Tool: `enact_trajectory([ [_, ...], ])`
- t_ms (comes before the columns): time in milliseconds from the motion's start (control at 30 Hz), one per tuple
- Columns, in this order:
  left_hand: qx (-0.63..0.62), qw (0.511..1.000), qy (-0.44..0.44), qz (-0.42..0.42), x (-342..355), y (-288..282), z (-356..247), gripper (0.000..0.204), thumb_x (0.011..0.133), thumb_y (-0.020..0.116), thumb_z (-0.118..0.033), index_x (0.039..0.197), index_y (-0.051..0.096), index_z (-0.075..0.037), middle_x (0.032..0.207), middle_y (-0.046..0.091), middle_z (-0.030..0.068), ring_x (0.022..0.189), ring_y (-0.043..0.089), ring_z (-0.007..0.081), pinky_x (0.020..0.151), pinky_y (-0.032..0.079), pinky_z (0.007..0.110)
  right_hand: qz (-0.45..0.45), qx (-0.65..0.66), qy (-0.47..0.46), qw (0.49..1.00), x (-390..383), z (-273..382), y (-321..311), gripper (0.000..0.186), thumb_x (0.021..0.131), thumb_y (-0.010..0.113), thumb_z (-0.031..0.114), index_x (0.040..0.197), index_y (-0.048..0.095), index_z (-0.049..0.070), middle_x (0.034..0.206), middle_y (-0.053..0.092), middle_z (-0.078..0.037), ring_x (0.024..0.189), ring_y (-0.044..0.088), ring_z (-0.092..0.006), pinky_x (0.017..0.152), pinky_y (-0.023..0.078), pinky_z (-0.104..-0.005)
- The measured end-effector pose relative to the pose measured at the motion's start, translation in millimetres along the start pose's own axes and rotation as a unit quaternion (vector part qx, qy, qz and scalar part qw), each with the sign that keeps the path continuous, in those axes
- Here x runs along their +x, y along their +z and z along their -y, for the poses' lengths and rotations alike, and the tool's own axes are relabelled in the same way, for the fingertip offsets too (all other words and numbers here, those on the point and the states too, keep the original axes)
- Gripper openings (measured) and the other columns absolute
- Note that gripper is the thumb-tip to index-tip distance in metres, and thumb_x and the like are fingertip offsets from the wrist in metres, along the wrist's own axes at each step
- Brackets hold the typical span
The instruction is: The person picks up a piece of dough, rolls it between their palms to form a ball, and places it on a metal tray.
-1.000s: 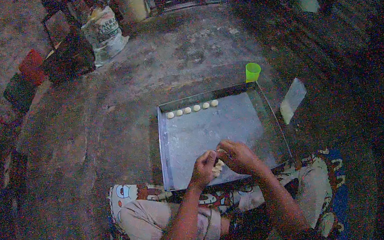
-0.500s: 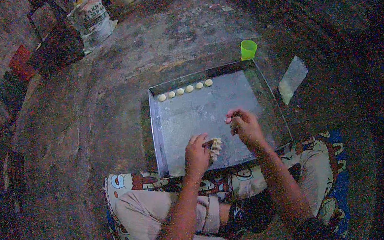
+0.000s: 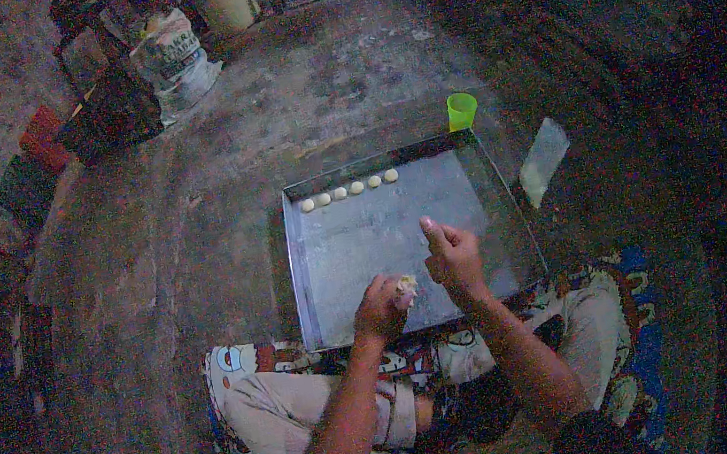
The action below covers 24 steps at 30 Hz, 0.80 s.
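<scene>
In the head view, a person sits cross-legged on a patterned mat [image 3: 229, 362] in light trousers [image 3: 267, 399], with a shallow metal tray [image 3: 356, 242] on the floor [image 3: 386, 71] just in front of the legs. The left hand [image 3: 380, 310] is over the near part of the tray, its fingers clamped on a lump of dough [image 3: 406, 291] that pokes out on the right side of the grip. The right hand [image 3: 457, 260] is raised over the tray, near the dough but apart from it. Its thumb points up and its other fingers are curled; whether they pinch anything cannot be told.

Six small dough balls [image 3: 357, 187] sit in a row inside the tray, along its far wall, toward the left corner. A green cup [image 3: 462, 111] stands just beyond the far right corner, and a plastic bag [image 3: 545, 162] lies on the floor beside the tray's right wall. Farther back on the left are a white sack [image 3: 175, 67] and a cream bucket [image 3: 226, 0].
</scene>
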<state>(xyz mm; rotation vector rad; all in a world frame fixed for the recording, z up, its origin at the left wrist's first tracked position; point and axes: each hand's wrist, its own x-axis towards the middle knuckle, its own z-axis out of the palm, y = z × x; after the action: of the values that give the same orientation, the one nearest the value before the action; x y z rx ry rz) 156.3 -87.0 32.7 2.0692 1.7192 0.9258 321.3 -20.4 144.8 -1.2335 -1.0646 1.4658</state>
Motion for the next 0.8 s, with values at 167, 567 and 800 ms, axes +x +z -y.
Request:
enact_trajectory([
  [167, -0.183, 0.973, -0.133, -0.042, -0.8, -55.7, -67.1, 0.03, 0.093, 0.061, -0.02, 0.117, 0.062, -0.003, 0.105, 0.066, 0.016, 0.09, 0.067, 0.027, 0.082, 0.053, 0.036, 0.127, 0.115, 0.048, 0.984, -22.7, -36.2, -1.1, 0.021, 0.094, 0.064, 0.026, 0.095, 0.057, 0.005, 0.083, 0.057, -0.001, 0.073, 0.054, -0.0113, 0.065, 0.044, -0.027],
  [567, -0.231, 0.961, -0.127, -0.081, -26.3, -104.2, -37.0, 0.034, 0.089, 0.063, -0.012, 0.123, 0.06, -0.007, 0.111, 0.064, 0.0124, 0.098, 0.063, 0.0247, 0.085, 0.051, 0.036, 0.223, -0.045, 0.004, 0.974, -49.8, -43.6, 50.8, 0.04, 0.099, 0.054, 0.018, 0.131, 0.05, -0.006, 0.116, 0.064, -0.013, 0.105, 0.062, -0.02, 0.095, 0.05, -0.0323],
  [800, -0.126, 0.988, -0.034, -0.076, -35.5, -123.9, -33.0, 0.038, 0.083, 0.066, -0.006, 0.121, 0.061, -0.008, 0.113, 0.058, 0.0138, 0.102, 0.058, 0.0332, 0.09, 0.048, 0.038, 0.289, -0.025, 0.075, 0.954, -53.1, -33.6, 67.5, 0.039, 0.1, 0.052, 0.02, 0.131, 0.052, -0.005, 0.116, 0.064, -0.012, 0.105, 0.061, -0.018, 0.094, 0.049, -0.034],
])
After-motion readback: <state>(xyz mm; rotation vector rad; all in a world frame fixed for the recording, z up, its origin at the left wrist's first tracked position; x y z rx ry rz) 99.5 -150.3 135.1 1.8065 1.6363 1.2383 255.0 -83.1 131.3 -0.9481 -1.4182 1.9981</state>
